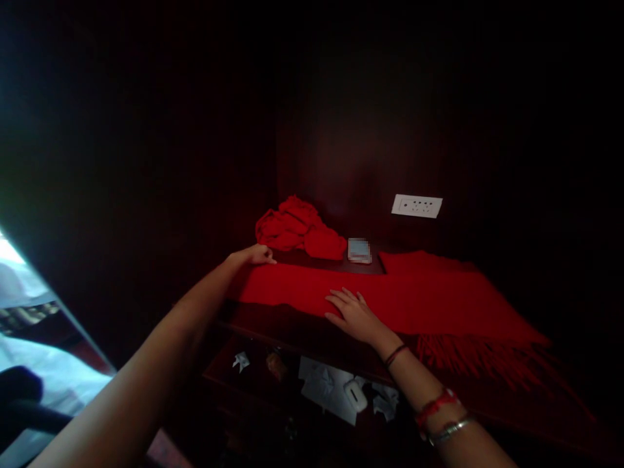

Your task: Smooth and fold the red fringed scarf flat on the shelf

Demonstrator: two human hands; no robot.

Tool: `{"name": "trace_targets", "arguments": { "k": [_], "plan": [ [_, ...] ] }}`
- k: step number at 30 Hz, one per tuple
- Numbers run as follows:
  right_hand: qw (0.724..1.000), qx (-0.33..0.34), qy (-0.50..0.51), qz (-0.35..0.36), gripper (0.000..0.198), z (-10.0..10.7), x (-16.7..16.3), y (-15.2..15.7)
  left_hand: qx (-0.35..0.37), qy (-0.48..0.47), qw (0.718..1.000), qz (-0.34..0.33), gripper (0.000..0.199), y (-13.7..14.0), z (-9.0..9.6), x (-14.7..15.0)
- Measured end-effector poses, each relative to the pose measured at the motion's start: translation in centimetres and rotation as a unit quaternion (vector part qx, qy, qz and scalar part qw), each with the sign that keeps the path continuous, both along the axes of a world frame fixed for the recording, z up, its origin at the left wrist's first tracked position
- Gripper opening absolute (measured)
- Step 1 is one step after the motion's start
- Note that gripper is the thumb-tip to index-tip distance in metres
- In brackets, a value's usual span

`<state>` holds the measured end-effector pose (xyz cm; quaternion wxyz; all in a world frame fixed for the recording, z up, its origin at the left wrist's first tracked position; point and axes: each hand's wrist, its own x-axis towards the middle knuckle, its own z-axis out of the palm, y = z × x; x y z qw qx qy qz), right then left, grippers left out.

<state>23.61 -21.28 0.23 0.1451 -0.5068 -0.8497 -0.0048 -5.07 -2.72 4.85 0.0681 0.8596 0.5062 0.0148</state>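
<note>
A red fringed scarf lies stretched across a dark wooden surface, its wider folded part and fringe at the right. At its far left corner, my left hand has its fingers curled closed on the cloth edge; the fingertips are partly hidden. My right hand lies flat on the middle of the scarf with its fingers spread. Behind the scarf sits a crumpled heap of red cloth.
A small pale rectangular item lies beside the heap. A white socket panel is on the dark back wall. Below, an open drawer holds papers and a white oval object. Bright white fabric shows at left.
</note>
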Motion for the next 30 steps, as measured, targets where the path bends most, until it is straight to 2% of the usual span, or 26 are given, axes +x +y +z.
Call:
{"name": "trace_targets", "arguments": {
  "k": [3, 5, 7, 11, 13, 15, 17, 20, 23, 28, 30],
  "plan": [
    [1.000, -0.004, 0.000, 0.000, 0.046, 0.0, 0.0, 0.1, 0.035, -0.078, 0.996, 0.010, 0.043, -0.2, 0.6, -1.7],
    [1.000, -0.007, 0.003, -0.001, 0.046, -0.1, 0.1, 0.1, 0.030, -0.113, 0.993, -0.002, 0.044, -0.3, 1.1, -2.3],
    [1.000, -0.009, 0.006, 0.000, 0.046, -0.1, 0.1, 0.1, -0.025, -0.112, 0.993, -0.014, 0.043, -0.4, 1.4, -2.8],
    [1.000, -0.009, 0.008, -0.002, 0.045, -0.2, 0.1, 0.2, -0.221, -0.079, 0.972, 0.014, 0.040, -0.9, 2.2, -4.5],
    [1.000, -0.008, 0.009, -0.002, 0.045, -0.2, 0.2, 0.3, -0.241, -0.110, 0.964, 0.031, 0.039, -0.9, 2.7, -5.4],
    [1.000, -0.010, 0.009, -0.002, 0.045, -0.2, 0.2, 0.3, -0.185, -0.156, 0.970, 0.037, 0.039, -0.5, 3.1, -6.0],
    [1.000, -0.014, 0.007, -0.002, 0.046, -0.3, 0.2, 0.3, -0.109, -0.150, 0.982, 0.041, 0.038, 0.0, 3.4, -6.2],
    [1.000, -0.021, 0.004, -0.004, 0.047, -0.2, 0.3, 0.4, -0.006, -0.008, 0.998, 0.064, 0.031, 0.9, 2.8, -5.8],
    [1.000, -0.029, 0.002, -0.008, 0.047, -0.2, 0.3, 0.4, 0.066, 0.094, 0.989, 0.091, 0.023, 1.1, 1.5, -4.5],
    [1.000, -0.024, -0.003, -0.008, 0.046, -0.1, 0.3, 0.4, 0.174, 0.100, 0.974, 0.110, 0.032, -1.1, -0.1, -1.8],
    [1.000, -0.017, -0.007, -0.009, 0.046, 0.0, 0.2, 0.3, 0.200, 0.080, 0.974, 0.071, 0.036, -2.7, -0.3, -1.2]
  ]
}}
